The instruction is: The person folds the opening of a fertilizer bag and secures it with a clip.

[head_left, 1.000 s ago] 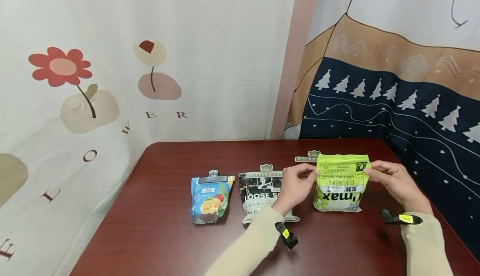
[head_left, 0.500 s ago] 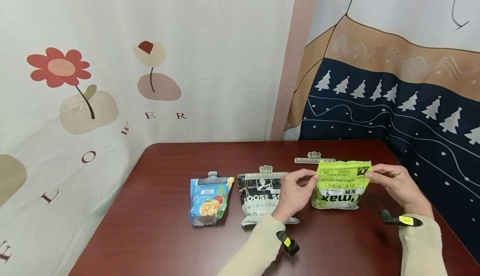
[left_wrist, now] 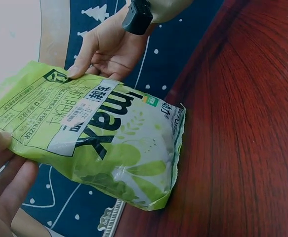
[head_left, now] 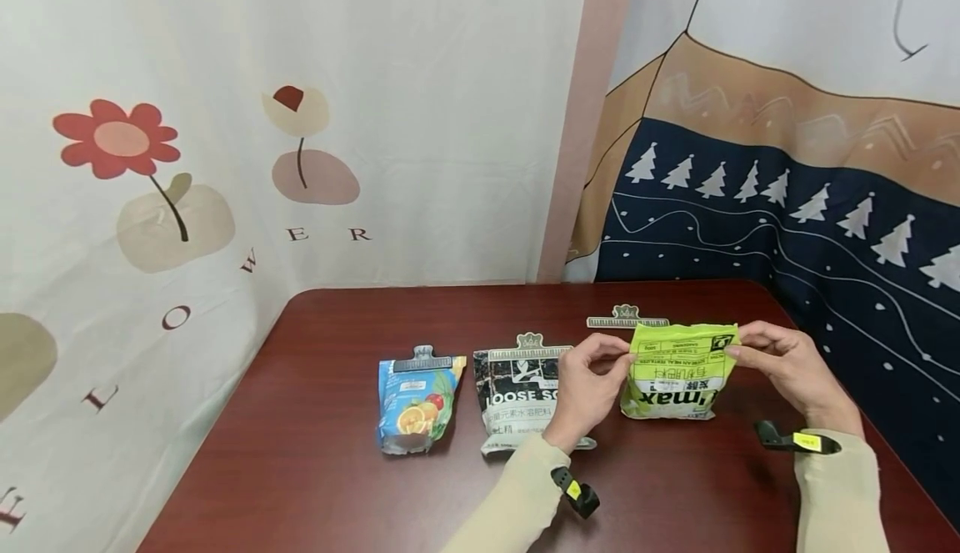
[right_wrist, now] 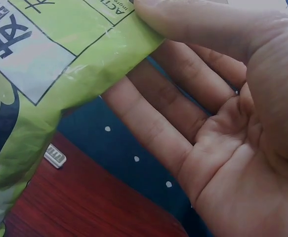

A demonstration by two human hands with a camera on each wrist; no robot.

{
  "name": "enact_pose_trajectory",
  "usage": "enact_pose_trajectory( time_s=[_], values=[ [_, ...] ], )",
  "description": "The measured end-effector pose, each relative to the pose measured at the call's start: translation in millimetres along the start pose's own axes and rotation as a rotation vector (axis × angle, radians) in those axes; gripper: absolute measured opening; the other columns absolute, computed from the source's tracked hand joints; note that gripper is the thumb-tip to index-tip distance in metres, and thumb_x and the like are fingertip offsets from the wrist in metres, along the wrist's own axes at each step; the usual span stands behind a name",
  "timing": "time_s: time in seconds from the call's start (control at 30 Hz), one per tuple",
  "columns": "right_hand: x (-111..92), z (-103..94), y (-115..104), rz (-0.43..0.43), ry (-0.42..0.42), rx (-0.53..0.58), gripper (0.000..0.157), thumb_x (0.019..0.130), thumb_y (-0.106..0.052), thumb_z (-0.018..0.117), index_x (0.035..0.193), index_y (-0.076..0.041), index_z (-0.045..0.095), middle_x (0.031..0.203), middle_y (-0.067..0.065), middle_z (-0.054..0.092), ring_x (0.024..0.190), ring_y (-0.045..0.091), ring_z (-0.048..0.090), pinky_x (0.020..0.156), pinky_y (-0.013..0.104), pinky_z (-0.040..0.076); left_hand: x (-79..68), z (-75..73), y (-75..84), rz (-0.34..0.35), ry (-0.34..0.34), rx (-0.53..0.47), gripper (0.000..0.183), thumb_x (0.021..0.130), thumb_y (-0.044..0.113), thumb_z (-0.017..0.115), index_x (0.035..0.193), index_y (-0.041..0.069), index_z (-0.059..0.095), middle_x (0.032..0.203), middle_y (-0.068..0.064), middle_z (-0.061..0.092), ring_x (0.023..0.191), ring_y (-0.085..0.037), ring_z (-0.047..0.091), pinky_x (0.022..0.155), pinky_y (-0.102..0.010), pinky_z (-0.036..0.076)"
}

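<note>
A lime-green fertilizer bag (head_left: 677,374) stands at the right side of the table, its printing upside down in the head view. My left hand (head_left: 592,382) pinches its upper left edge between thumb and fingers. On the opposite edge, my right hand (head_left: 798,369) pinches the upper right corner; the right wrist view shows the thumb on the front and the other fingers (right_wrist: 148,123) extended behind. The bag's lower end (left_wrist: 176,163) is close over the tabletop in the left wrist view. Behind the bag lies a loose metal ruler-style clip (head_left: 626,318), partly visible past its top edge.
Left of my left hand lies a black-and-white bag (head_left: 517,403) with a similar clip (head_left: 529,343) across its top. Farther left is a blue pouch (head_left: 414,407) with fruit pictures, also clipped. Curtains hang behind the dark red table (head_left: 315,453).
The green bag's top edge has come down and tilted back with both hands still gripping it, uncovering more of the loose clip. Over the last half second, little has moved.
</note>
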State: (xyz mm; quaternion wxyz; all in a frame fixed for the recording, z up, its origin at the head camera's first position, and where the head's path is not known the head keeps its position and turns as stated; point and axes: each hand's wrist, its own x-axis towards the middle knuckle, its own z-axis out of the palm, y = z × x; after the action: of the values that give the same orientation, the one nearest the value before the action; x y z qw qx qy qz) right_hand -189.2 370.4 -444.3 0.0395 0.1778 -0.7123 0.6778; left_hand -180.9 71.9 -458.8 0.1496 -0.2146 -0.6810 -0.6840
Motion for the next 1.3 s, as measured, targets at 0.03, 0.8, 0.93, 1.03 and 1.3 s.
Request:
enact_pose_trajectory(
  time_s=[0.03, 0.8, 0.93, 1.03, 1.3],
  values=[
    [0, 0.3, 1, -0.007, -0.005, 0.024, 0.031, 0.091, 0.021, 0.058, 0.1, -0.007, 0.068, 0.088, -0.006, 0.076, 0.081, 0.004, 0.069, 0.072, 0.019, 0.054, -0.1, -0.1, -0.5, -0.002, 0.001, -0.01, 0.007, 0.093, 0.008, 0.076, 0.1, 0.008, 0.073, 0.094, -0.012, 0.079, 0.086, -0.017, 0.078, 0.077, -0.023, 0.061],
    [2, 3.3, -20, 0.198, 0.126, -0.456, 0.035, 0.088, -0.014, 0.082, 0.12, -0.003, 0.076, 0.101, -0.025, 0.074, 0.092, -0.007, 0.066, 0.077, 0.012, 0.051, 1.5, -2.3, 3.3, 0.176, -0.061, 0.212, 0.023, 0.096, 0.008, 0.072, 0.117, 0.012, 0.078, 0.101, -0.002, 0.077, 0.085, -0.005, 0.068, 0.068, -0.013, 0.051],
    [2, 3.1, -24, 0.187, 0.1, -0.483, 0.038, 0.088, -0.015, 0.082, 0.123, 0.0, 0.073, 0.104, -0.024, 0.074, 0.097, -0.007, 0.064, 0.077, 0.012, 0.05, 2.2, -2.4, 3.6, 0.202, -0.071, 0.266, 0.024, 0.097, 0.009, 0.071, 0.12, 0.01, 0.077, 0.1, -0.002, 0.075, 0.081, -0.006, 0.067, 0.066, -0.011, 0.048],
    [2, 2.7, -26, 0.178, 0.088, -0.501, 0.036, 0.089, -0.015, 0.081, 0.122, -0.001, 0.074, 0.105, -0.024, 0.073, 0.097, -0.007, 0.062, 0.077, 0.012, 0.05, 3.3, -2.5, 4.6, 0.204, -0.087, 0.315, 0.024, 0.098, 0.009, 0.069, 0.121, 0.01, 0.076, 0.099, -0.002, 0.075, 0.078, -0.005, 0.064, 0.065, -0.009, 0.045],
    [0, 1.6, -29, 0.166, 0.05, -0.578, 0.029, 0.09, -0.019, 0.08, 0.114, -0.003, 0.078, 0.102, -0.015, 0.076, 0.094, 0.0, 0.062, 0.077, 0.014, 0.05, 4.2, -2.0, 9.0, 0.215, -0.104, 0.421, 0.016, 0.098, 0.009, 0.068, 0.11, 0.012, 0.079, 0.093, 0.002, 0.072, 0.079, -0.001, 0.062, 0.072, -0.006, 0.043]
  ],
)
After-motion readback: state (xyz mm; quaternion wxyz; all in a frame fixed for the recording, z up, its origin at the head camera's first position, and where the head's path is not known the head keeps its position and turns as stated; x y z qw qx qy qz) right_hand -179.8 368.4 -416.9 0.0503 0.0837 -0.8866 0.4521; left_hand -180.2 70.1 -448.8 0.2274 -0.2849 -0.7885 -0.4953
